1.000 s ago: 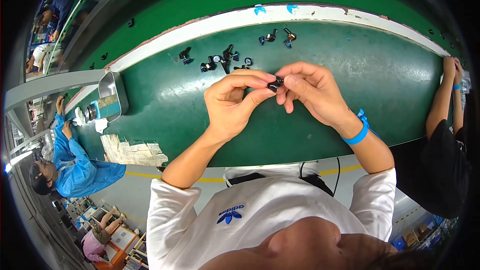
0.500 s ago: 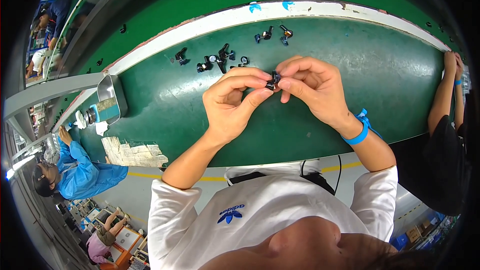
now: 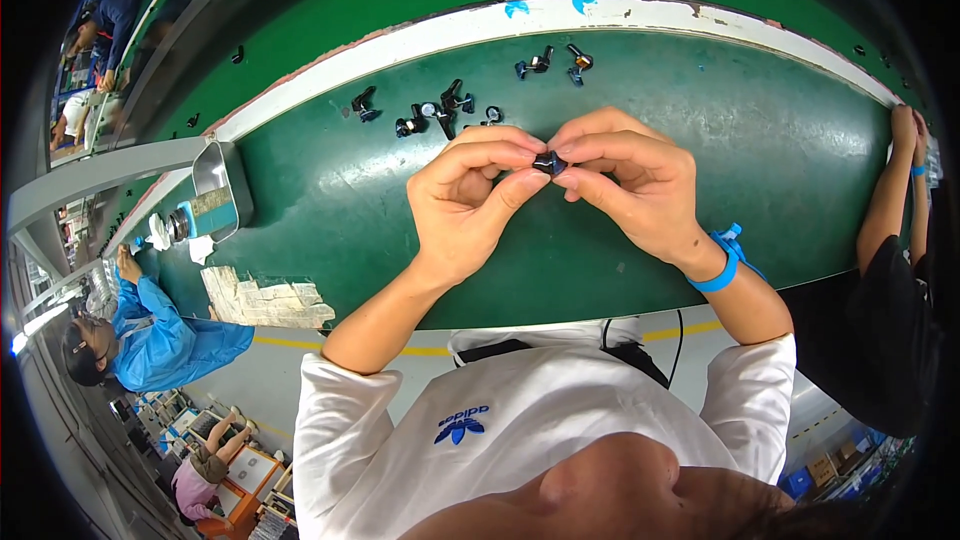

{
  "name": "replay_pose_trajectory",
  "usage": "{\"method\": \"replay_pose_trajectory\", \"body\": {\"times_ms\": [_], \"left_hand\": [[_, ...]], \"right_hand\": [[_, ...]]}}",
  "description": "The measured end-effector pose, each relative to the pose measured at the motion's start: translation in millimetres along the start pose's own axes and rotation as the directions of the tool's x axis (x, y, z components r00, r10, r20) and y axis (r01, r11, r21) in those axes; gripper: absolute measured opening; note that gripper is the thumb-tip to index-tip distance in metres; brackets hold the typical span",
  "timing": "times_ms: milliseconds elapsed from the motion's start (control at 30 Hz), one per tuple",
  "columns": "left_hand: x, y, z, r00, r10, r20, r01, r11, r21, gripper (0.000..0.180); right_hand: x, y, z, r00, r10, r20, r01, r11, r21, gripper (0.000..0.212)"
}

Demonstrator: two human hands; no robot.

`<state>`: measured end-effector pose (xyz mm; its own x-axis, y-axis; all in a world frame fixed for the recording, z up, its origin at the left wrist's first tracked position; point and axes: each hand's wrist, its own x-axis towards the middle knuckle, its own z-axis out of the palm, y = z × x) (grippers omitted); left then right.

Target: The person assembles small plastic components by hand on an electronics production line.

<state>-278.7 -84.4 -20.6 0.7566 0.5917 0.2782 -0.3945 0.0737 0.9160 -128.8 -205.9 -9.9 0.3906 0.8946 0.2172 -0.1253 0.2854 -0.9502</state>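
While pinched between left hand point(image 3: 470, 205) and right hand point(image 3: 630, 185) — small black part point(image 3: 547, 164).

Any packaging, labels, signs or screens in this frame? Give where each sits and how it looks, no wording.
Open rectangular metal tin: left end of the green table, shiny inside, a pale label strip on its side.
Stack of crumpled brownish paper sheets: near table edge, left of the left hand.
Blue tape marks: on the white strip at the far side.
No screens or signs visible.
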Motion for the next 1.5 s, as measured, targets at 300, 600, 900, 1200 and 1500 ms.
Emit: {"method": "replay_pose_trajectory", "body": {"times_ms": [300,600,900,1200,1500], "left_hand": [[-1.9,2.2,-1.1,1.0,0.015,0.009,-0.015,1.0,0.019,0.022],[0.2,5.1,-0.4,1.0,0.015,0.017,-0.015,0.999,0.041,0.02],[0.9,3.5,-5.2,0.997,0.043,0.067,-0.047,0.997,0.059,0.018],[1.3,6.4,-5.8,0.994,0.044,0.096,-0.05,0.997,0.056,0.017],[1.6,4.1,-4.6,0.994,0.004,0.113,-0.005,1.0,0.012,0.014]], "right_hand": [[-1.3,0.1,-0.8,1.0,0.003,0.02,-0.003,1.0,0.004,0.023],[-0.6,-0.4,0.9,0.999,-0.038,-0.013,0.037,0.996,-0.077,0.018],[-1.3,-2.7,1.7,0.996,-0.09,-0.022,0.082,0.969,-0.232,0.016],[-3.6,0.3,-0.5,0.989,-0.143,0.044,0.15,0.964,-0.22,0.018],[-3.2,0.9,-4.5,0.972,-0.212,0.104,0.232,0.937,-0.26,0.017]]}}
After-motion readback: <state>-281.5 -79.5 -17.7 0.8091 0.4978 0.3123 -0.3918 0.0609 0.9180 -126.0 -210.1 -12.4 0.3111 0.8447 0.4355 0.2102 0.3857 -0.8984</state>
